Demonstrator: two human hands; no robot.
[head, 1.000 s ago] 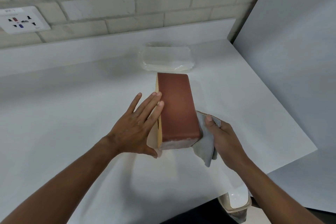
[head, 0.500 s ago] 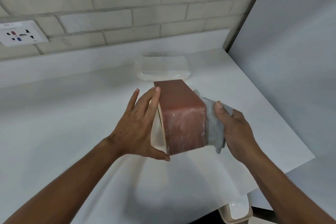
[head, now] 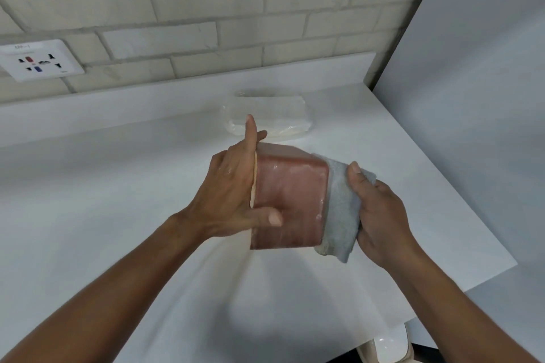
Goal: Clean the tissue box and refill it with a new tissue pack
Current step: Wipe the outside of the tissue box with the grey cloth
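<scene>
Both your hands hold the reddish tissue box (head: 290, 200) above the worktop (head: 118, 186): left hand (head: 233, 188) clamped on its side, right hand (head: 380, 215) pressing a grey cloth (head: 339, 209) opposite, hiding that face. Beyond lies the clear tissue pack (head: 265, 118), blurred.

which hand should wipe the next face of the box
Right. The right hand already holds the grey cloth against the tissue box; the left hand is steadying its other side.

The tissue box (head: 290, 200) is seen as smooth reddish-brown with a faint sheen and whitish smears; the grey cloth (head: 340, 215) looks soft and napped. The tissue pack (head: 267, 116) is wrapped in clear glossy plastic; the white countertop (head: 118, 186) appears matt and smooth.
</scene>
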